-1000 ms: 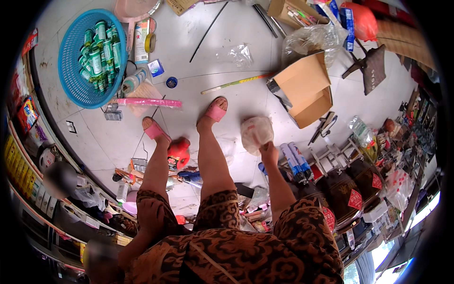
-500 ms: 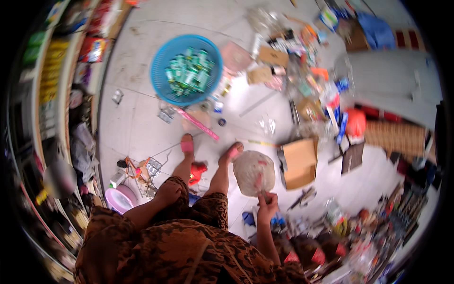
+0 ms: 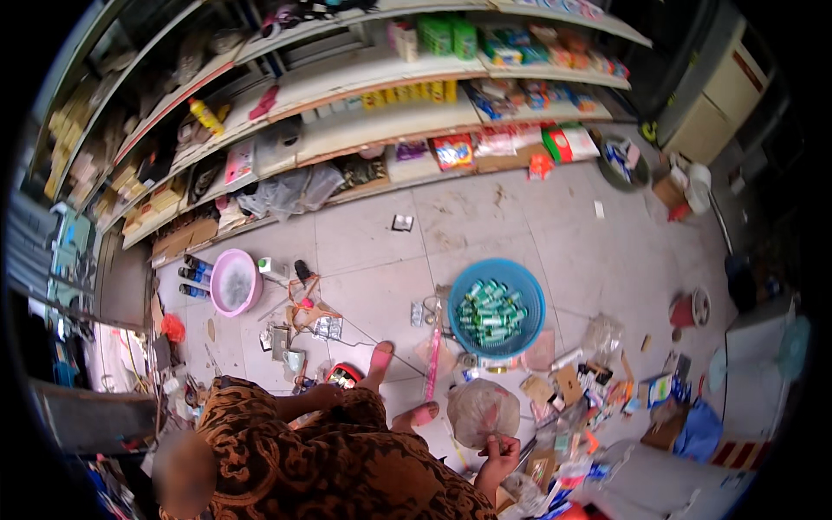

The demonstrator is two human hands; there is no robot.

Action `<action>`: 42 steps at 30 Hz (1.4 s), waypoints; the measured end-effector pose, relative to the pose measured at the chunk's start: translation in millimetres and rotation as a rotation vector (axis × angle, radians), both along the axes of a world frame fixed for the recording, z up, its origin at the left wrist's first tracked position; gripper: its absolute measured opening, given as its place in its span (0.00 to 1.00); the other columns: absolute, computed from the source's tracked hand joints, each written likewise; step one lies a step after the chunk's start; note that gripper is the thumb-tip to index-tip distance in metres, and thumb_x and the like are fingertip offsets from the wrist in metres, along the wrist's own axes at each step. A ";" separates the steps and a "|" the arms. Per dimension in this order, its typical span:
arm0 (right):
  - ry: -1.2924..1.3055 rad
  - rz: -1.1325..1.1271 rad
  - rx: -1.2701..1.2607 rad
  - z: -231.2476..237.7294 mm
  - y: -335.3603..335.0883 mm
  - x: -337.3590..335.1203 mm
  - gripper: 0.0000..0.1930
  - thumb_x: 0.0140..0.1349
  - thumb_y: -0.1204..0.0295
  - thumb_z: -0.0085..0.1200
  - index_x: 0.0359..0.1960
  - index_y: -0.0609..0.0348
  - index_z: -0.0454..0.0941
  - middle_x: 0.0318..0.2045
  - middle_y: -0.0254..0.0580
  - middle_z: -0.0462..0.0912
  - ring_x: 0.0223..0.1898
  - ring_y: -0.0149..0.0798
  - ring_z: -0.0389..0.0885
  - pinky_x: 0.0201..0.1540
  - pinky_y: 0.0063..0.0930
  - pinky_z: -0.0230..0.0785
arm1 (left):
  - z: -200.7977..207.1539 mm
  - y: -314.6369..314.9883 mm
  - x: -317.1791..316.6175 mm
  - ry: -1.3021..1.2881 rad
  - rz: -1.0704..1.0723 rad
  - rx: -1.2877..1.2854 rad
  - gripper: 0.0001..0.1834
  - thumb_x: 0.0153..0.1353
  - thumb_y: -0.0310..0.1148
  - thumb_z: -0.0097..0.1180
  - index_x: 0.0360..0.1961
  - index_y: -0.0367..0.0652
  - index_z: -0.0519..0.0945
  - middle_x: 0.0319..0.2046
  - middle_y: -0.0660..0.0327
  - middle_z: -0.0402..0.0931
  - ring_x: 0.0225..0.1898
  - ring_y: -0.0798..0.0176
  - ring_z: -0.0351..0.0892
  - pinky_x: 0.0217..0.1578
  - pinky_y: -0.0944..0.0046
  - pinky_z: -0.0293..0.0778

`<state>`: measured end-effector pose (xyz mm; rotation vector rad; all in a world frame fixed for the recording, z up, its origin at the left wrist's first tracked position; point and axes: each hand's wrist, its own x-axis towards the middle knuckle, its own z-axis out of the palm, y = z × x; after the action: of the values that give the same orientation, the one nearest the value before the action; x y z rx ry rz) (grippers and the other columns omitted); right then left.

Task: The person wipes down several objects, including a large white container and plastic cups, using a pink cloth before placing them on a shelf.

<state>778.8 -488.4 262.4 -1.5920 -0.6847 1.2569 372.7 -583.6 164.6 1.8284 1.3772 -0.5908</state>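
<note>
My right hand (image 3: pixel 497 459) pinches the gathered neck of a cloudy clear plastic bag (image 3: pixel 484 412). The bag hangs rounded out, with something pinkish showing through it, just beyond my right foot. My left hand (image 3: pixel 326 397) rests by my thigh, against the patterned brown clothing; its fingers are too small and blurred to read. Farther ahead on the floor stands a blue plastic basket (image 3: pixel 454 303) with many small green cylinders (image 3: pixel 492 314) heaped in it. A pink strip (image 3: pixel 432 364) lies between my feet and the basket.
Long shelves (image 3: pixel 347 87) with packaged goods run along the far side. At left are a pink basin (image 3: pixel 236 282) and several dark cans (image 3: pixel 195 277). Loose litter, including a blue plastic sheet (image 3: pixel 700 431), spreads over the floor at right. A red-rimmed object (image 3: pixel 344 375) lies by my left foot.
My view has swung left, so the shelves now lie ahead and the basket shows farther right. My right hand still holds the bag's neck.
</note>
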 end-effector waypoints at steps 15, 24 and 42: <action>-0.060 0.411 0.160 18.3 108.7 -194.8 0.10 0.50 0.81 0.60 0.26 0.58 0.69 0.19 0.27 0.68 0.19 0.21 0.61 0.20 0.16 0.57 | -75.7 -111.6 -144.5 -0.314 0.933 0.043 0.15 0.55 0.46 0.54 0.36 0.49 0.82 0.34 0.59 0.81 0.35 0.61 0.81 0.36 0.60 0.75; 0.076 0.568 0.144 74.2 177.5 -353.0 0.08 0.53 0.81 0.57 0.27 0.59 0.69 0.17 0.29 0.68 0.17 0.23 0.63 0.19 0.17 0.59 | -27.3 -67.6 -209.4 -0.264 1.179 0.244 0.17 0.56 0.48 0.50 0.35 0.49 0.82 0.39 0.59 0.80 0.41 0.54 0.79 0.44 0.57 0.72; 0.222 0.933 0.275 144.7 405.8 -545.7 0.05 0.56 0.78 0.54 0.29 0.62 0.70 0.17 0.35 0.72 0.15 0.26 0.67 0.21 0.19 0.61 | 131.0 227.2 -351.4 -0.520 1.847 0.711 0.14 0.59 0.40 0.56 0.35 0.38 0.80 0.21 0.62 0.77 0.24 0.70 0.74 0.28 0.69 0.70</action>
<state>233.1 -82.6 407.1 -0.8714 -1.4689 1.8509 21.3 -356.5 295.7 0.3216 2.1944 1.3050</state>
